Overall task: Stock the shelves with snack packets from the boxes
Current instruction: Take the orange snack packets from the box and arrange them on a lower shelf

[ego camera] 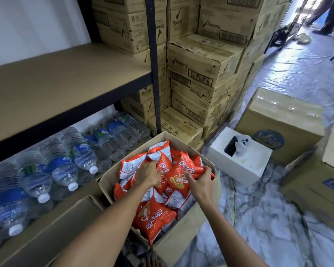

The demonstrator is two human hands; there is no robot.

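The snack packets [178,177], orange and white, lie heaped in an open box [108,185] on the floor in front of the rack, and it looks close to full. Our left hand [149,175] digs into the heap with fingers curled on a packet, and our right hand [201,183] closes its fingers and thumb round the far side of the same bunch, so we hold a cluster between both hands, not yet lifted out. The brown shelf [66,78] above carries no packets that we can see, so we judge the stocking barely begun. Below it lie water bottles [66,160]. Taped boxes [281,120] stand on the floor to the right, perhaps more stock. Rexona cartons [197,70] are stacked behind.
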